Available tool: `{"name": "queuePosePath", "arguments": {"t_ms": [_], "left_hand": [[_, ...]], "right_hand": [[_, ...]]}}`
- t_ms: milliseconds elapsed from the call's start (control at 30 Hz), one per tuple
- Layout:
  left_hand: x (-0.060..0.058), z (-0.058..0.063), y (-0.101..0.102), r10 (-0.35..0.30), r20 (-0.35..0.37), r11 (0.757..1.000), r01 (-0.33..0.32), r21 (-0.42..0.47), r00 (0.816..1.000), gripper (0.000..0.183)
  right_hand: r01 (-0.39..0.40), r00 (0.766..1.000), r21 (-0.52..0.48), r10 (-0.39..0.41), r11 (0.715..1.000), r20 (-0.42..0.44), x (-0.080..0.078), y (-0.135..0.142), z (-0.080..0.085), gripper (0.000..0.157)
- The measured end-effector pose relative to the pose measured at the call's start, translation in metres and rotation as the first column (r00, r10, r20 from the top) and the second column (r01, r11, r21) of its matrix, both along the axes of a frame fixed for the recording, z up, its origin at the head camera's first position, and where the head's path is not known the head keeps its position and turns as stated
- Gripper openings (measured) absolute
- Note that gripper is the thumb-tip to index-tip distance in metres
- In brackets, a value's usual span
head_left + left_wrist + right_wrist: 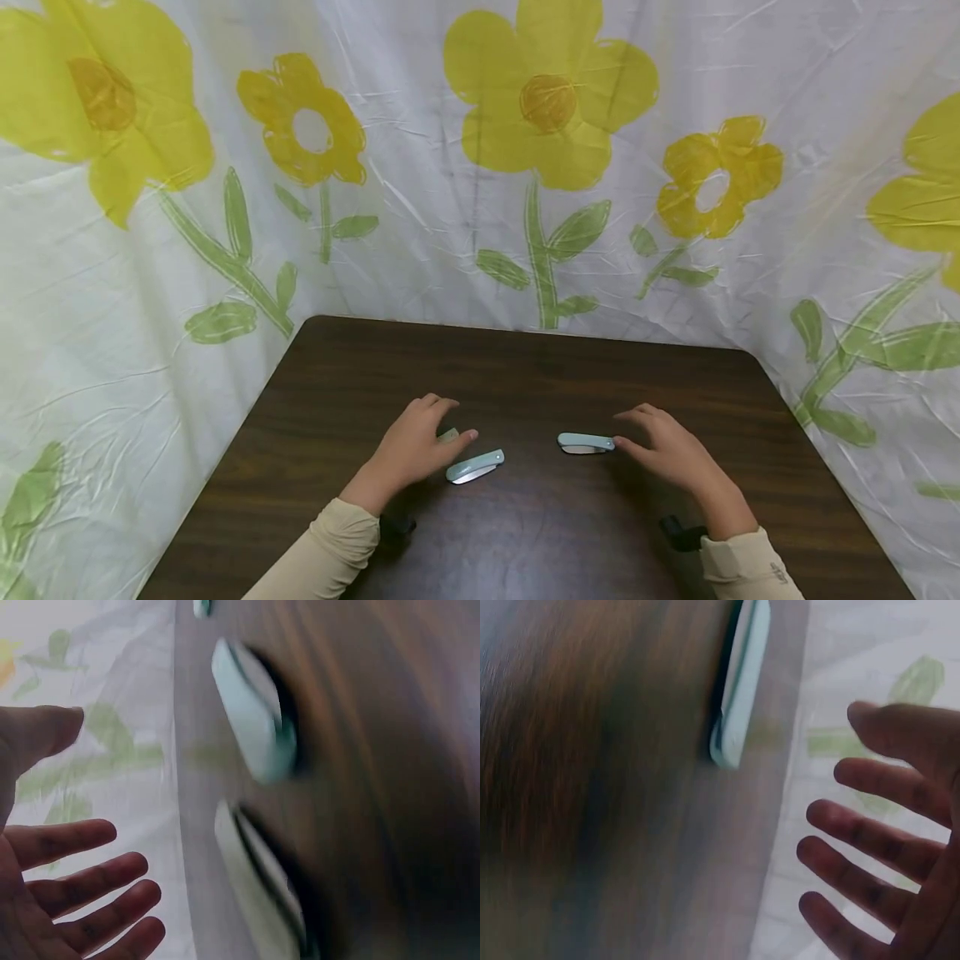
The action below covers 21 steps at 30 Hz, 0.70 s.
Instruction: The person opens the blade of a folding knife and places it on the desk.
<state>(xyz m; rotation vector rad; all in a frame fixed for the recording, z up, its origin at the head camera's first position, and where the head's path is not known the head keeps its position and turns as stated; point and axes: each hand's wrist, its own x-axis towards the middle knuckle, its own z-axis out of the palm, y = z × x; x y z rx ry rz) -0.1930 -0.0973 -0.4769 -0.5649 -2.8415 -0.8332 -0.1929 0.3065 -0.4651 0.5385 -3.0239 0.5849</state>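
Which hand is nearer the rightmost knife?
Right. The right hand is by the right end of the rightmost knife; the left hand is farther away, to its left.

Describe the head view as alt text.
A person's open left hand and right hand hover over a dark table, near two bluish folding knives; a third knife is mostly hidden by the left hand. Behind hangs a flowered curtain.

Folding-knife handles [583, 439]: smooth, plastic-looking. Blades [474, 476]: bright metal. Tabletop [517, 533]: wood-grained, smooth, soft gloss. Backdrop [420, 267]: creased sheeting, slight sheen. Sleeves [326, 550]: matt cloth.
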Motion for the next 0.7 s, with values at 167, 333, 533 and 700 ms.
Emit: {"name": "queuePosePath", "arguments": {"t_ms": [167, 333, 533, 700], "left_hand": [[0.009, -0.002, 0.025, -0.081, 0.019, 0.995, 0.08, 0.062, 0.997, 0.056], [0.014, -0.007, 0.051, -0.127, 0.045, 0.986, 0.121, 0.113, 0.991, 0.053], [0.016, -0.011, 0.079, -0.186, 0.071, 0.969, 0.171, 0.18, 0.98, 0.05], [0.016, -0.016, 0.097, -0.218, 0.081, 0.957, 0.197, 0.211, 0.973, 0.046]], "right_hand": [[-0.082, 0.997, -0.03, 0.082, 0.996, 0.005, -0.006, -0.011, -0.008, 0.035], [-0.106, 0.994, -0.033, 0.107, 0.994, 0.032, -0.011, -0.024, -0.016, 0.033], [-0.086, 0.992, -0.025, 0.088, 0.996, 0.086, -0.017, -0.038, -0.023, 0.031], [-0.091, 0.989, -0.015, 0.092, 0.996, 0.116, -0.019, -0.044, -0.027, 0.028]]}}
